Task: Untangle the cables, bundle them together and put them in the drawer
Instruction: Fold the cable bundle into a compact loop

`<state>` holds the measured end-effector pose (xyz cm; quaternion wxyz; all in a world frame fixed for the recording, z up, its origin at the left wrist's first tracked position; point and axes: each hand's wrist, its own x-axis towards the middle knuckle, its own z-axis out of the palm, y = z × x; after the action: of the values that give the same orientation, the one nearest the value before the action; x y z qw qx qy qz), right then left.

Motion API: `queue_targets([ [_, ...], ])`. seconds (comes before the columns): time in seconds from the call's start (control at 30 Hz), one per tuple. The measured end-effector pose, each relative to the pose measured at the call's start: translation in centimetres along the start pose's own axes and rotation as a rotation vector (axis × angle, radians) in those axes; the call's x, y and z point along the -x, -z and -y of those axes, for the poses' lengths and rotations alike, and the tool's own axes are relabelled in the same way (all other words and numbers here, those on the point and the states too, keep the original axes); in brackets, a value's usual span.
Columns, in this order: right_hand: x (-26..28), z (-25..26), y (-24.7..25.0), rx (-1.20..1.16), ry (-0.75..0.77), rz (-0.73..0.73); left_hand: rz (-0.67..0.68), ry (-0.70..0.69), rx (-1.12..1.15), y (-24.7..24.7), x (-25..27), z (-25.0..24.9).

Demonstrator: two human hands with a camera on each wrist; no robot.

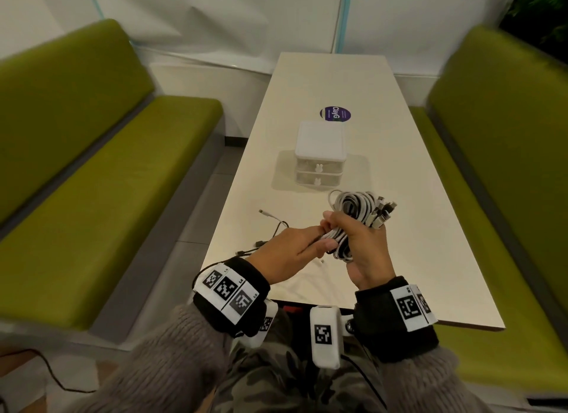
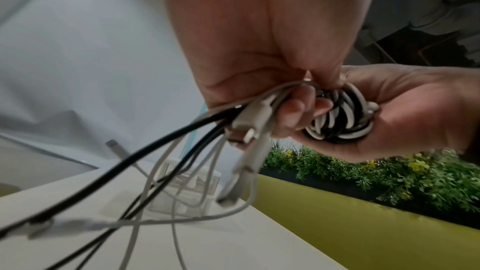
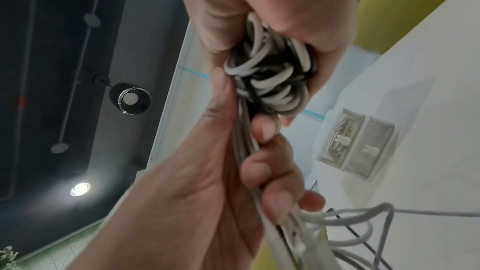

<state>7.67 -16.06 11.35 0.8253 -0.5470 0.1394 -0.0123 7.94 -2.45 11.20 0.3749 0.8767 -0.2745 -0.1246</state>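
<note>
Fingers of the right hand [image 1: 365, 246] curl round a coiled bundle of cables [image 1: 358, 205], white and black strands together, with its loops fanning above the fist and a cluster of plug ends [image 1: 384, 214] sticking out on the far right side. The left hand [image 1: 292, 249] is closed on the loose tails of the same cables, pinching them just beside the right hand's grip; in the left wrist view several white and black strands and connectors [image 2: 244, 130] trail out from under its fingers [image 2: 293, 114]. Both hands hang above the near part of the pale table [image 1: 415, 197]. Loose cable ends [image 1: 270, 228] lie on the table to the left of the hands, one white plug pointing away. Further back stands a small white drawer unit [image 1: 319, 153] with two stacked drawers, both apparently pushed in, though the fronts are small in the head view. Behind it is a round purple sticker [image 1: 335, 113]. Green benches [image 1: 92, 173] flank the table.
</note>
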Motion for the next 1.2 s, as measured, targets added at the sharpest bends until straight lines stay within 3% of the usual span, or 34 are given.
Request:
queue_targets([
  [0.13, -0.3, -0.1, 0.0, -0.158, 0.029, -0.092, -0.027, 0.017, 0.028, -0.7, 0.0, 0.5],
  [0.37, -0.4, 0.3, 0.6, -0.21, 0.131, -0.13, -0.056, 0.062, -0.163, -1.9, 0.4, 2.5],
  [0.63, -0.1, -0.1, 0.7, -0.163, 0.18, -0.135, 0.055, 0.14, -0.269, -0.6, 0.9, 3.8],
  [0.8, 0.2, -0.5, -0.1, -0.079, 0.212, -0.107, -0.053, 0.019, 0.03, 0.4, 0.1, 1.4],
  [0.9, 0.4, -0.7, -0.6, -0.117, 0.195, -0.096, -0.025, 0.008, 0.155, -0.3, -0.6, 0.3],
  [1.2, 0.2, 1.0, 0.9, -0.197, 0.143, -0.02, -0.026, 0.066, 0.122, -1.2, 0.7, 2.6],
])
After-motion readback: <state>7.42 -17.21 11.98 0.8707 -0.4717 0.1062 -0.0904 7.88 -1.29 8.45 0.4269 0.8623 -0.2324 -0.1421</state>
